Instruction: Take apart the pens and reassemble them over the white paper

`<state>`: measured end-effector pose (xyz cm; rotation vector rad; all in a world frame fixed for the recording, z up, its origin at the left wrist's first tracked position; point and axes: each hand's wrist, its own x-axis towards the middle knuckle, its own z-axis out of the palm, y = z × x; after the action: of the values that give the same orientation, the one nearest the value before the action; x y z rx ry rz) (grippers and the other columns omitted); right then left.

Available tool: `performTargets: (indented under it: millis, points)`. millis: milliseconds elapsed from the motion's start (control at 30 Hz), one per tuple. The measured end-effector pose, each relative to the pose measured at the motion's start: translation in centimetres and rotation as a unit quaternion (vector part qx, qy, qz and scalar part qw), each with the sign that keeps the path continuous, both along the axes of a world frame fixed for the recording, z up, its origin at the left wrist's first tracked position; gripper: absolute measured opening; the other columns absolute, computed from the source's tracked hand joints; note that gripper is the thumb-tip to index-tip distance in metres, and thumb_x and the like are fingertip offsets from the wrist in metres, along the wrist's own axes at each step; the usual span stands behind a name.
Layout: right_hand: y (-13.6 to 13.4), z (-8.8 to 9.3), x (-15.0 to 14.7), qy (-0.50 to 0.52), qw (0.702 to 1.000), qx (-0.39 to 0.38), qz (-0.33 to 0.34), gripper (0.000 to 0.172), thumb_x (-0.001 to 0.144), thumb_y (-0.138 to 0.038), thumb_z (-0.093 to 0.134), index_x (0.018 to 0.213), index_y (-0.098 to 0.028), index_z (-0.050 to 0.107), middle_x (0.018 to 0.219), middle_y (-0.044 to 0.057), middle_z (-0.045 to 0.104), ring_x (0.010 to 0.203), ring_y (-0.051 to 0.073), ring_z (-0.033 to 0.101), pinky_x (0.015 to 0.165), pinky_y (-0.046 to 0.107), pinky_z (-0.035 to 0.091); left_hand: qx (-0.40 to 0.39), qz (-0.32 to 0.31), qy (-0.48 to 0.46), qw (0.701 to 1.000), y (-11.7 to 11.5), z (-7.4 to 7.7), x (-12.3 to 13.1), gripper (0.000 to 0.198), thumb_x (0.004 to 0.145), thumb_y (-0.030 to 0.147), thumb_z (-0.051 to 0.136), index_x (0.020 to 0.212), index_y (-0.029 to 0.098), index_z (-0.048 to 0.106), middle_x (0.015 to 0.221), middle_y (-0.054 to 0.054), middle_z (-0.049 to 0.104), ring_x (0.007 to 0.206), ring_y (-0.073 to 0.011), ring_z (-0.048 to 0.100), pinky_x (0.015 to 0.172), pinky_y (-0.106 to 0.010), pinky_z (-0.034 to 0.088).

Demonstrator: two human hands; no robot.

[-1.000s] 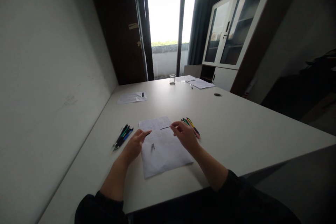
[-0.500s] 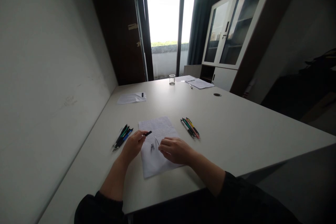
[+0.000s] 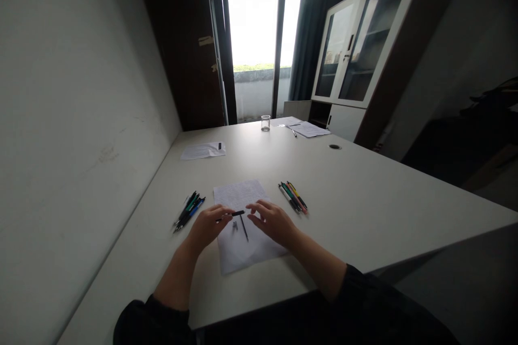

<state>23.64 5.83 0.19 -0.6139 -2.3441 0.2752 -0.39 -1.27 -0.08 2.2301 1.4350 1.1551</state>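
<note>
My left hand (image 3: 210, 222) is closed on a black pen barrel (image 3: 238, 213), held level above a sheet of paper (image 3: 259, 250). Just beyond the barrel's right end is my right hand (image 3: 275, 220), thumb and fingers apart and nothing visible in them. A thin dark pen refill (image 3: 245, 229) lies on the paper below the barrel. Small silvery pen parts (image 3: 235, 225) sit to its left, too small to make out fully. Handwriting covers the upper part of the sheet.
Several pens (image 3: 189, 212) lie bunched left of the paper, and several coloured pens (image 3: 293, 197) lie to its right. Farther back are a paper with a dark strip (image 3: 203, 151), a glass (image 3: 265, 123), more papers (image 3: 309, 129) and a cable hole (image 3: 334, 146). A wall borders the table's left edge.
My right hand has let go of the refill, which now lies on the paper, and has risen toward the barrel. My left hand has brought the barrel slightly right and lower.
</note>
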Motion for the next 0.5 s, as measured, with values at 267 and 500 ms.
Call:
performTargets:
  millis: [267,500]
  points:
    - [0.12,-0.7,-0.64,-0.021,0.999,0.005,0.026,0.014,0.094,-0.025,0.059,0.105,-0.022,0.066,0.095,0.006,0.067,0.089,0.018,0.064,0.079,0.028,0.05,0.002,-0.028,0.014,1.0,-0.12,0.45,0.75,0.019,0.091,0.029,0.06,0.107,0.023,0.071,0.095,-0.007,0.07,0.083,-0.0177,0.066,0.076,-0.028,0.055]
    - [0.52,-0.74,-0.4,-0.052,0.998,-0.02,-0.039,0.01,0.086,-0.018,0.067,0.095,-0.021,0.066,0.088,0.005,0.068,0.081,0.017,0.063,0.073,0.027,0.048,0.044,0.024,-0.025,0.998,-0.11,0.62,0.32,0.017,0.089,0.03,0.064,0.103,0.021,0.07,0.095,-0.006,0.069,0.08,-0.0169,0.066,0.07,-0.027,0.056]
